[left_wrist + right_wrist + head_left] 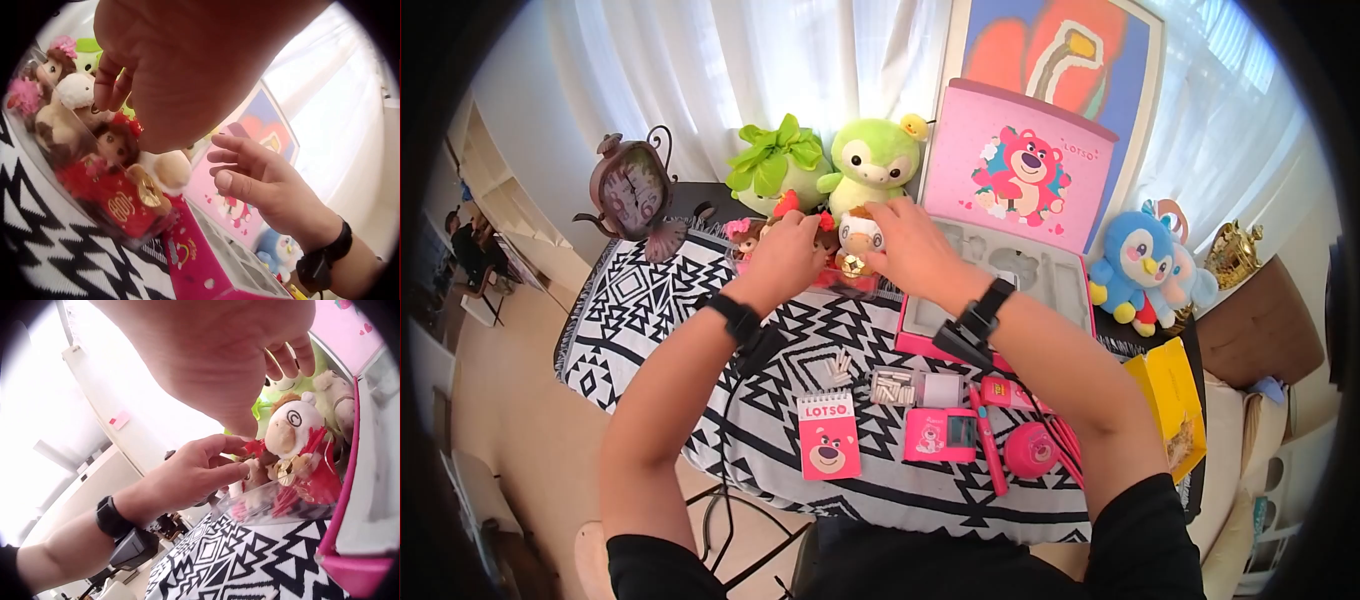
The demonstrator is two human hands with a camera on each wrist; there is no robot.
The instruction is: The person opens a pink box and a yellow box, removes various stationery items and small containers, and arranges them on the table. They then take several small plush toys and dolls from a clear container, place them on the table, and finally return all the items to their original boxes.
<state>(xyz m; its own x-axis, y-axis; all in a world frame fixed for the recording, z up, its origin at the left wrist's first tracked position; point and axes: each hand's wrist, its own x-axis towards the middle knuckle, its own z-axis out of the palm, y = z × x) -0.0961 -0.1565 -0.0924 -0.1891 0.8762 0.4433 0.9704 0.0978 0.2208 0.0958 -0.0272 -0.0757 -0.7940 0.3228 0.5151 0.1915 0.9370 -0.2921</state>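
Observation:
A clear plastic box [840,278] of small dolls stands on the patterned cloth at the back of the table. In it are a pink-flowered doll [47,65], a doll with a red bow [119,140] and a cream doll with a gold coin [289,422]. My left hand [805,252] reaches in from the left, its fingers [232,445] at the red-bow doll and holding nothing I can see. My right hand [892,240] hovers over the box's right end, fingers [232,169] relaxed and spread, holding nothing.
An open pink Lotso box [1055,290] with its lid [1020,165] upright stands right of the dolls. Green plush toys [870,160], a clock [630,190] and a blue plush [1140,262] line the back. A notepad [828,435], pink gadgets [940,435] and a yellow bag [1175,400] lie nearer.

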